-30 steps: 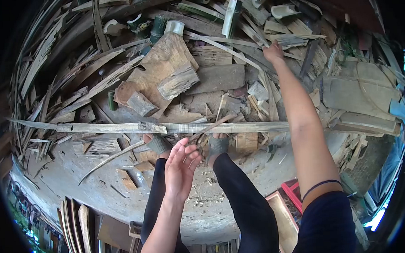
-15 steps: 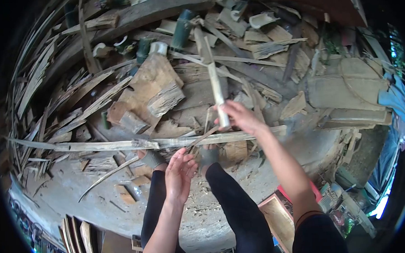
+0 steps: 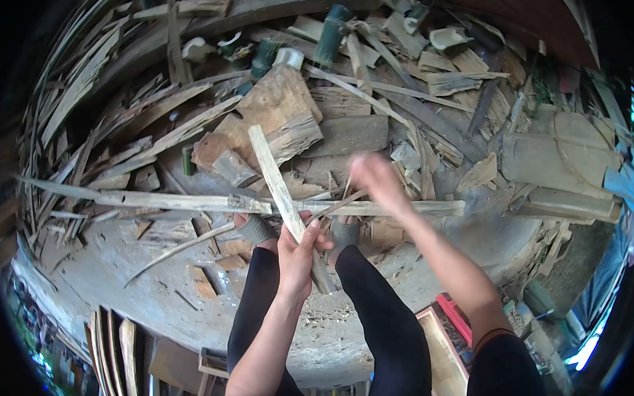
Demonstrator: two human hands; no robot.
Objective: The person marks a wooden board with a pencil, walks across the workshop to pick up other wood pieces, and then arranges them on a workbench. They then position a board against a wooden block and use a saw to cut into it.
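Note:
My left hand (image 3: 296,259) is closed around a pale flat wooden strip (image 3: 273,173), which slants from the upper left down past my palm. My right hand (image 3: 374,178) is smeared by motion, above the right part of a long split pole (image 3: 190,201) that lies crosswise at my feet. Its fingers do not show clearly. A thin brown sliver (image 3: 343,202) runs between my two hands, across the long pole. My feet, in grey ribbed coverings (image 3: 256,230), rest against the near side of the pole.
Wood scraps and boards (image 3: 284,104) lie piled beyond the pole, among green bamboo pieces (image 3: 332,34). A curved stick (image 3: 181,252) lies at left on the concrete floor (image 3: 317,354). Near my right arm stand a wooden box (image 3: 437,355) and a red object (image 3: 454,319).
The pale strip has passed from my right hand to my left, which was open and has closed on it. My right hand has let go and moved slightly right. The view has shifted a little.

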